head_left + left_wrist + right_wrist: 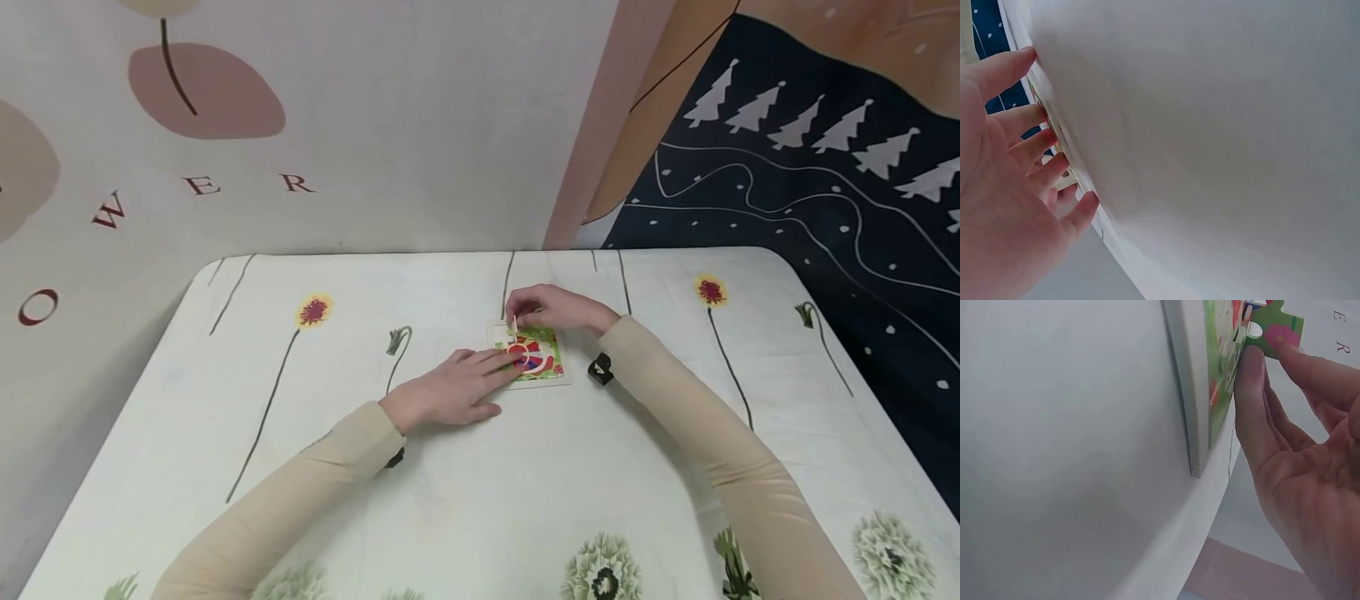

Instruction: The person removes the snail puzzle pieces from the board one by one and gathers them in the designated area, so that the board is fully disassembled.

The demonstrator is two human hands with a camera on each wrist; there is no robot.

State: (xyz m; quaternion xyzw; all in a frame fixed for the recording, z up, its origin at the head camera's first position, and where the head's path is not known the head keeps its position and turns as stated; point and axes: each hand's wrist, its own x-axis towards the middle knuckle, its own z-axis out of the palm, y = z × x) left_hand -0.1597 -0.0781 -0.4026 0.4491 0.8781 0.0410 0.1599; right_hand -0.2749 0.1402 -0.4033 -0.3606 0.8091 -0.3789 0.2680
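A small jigsaw puzzle (551, 373) in a pale frame lies on the table, printed in green, red and blue. My left hand (459, 388) rests on its left side with fingers stretched out over the picture; in the left wrist view the palm of that hand (1010, 181) shows, and the fingers hide most of the puzzle. At the puzzle's far left corner my right hand (561, 308) pinches a puzzle piece. In the right wrist view this green puzzle piece (1280, 334) with a pink flower stands tilted up from the board between thumb and fingers.
A white cloth with printed flowers covers the table (450, 517). Behind it hangs a pale printed backdrop (420, 125), with a dark blue tree-patterned cloth (750, 175) on the right. Black straps (600, 368) sit at the wrists.
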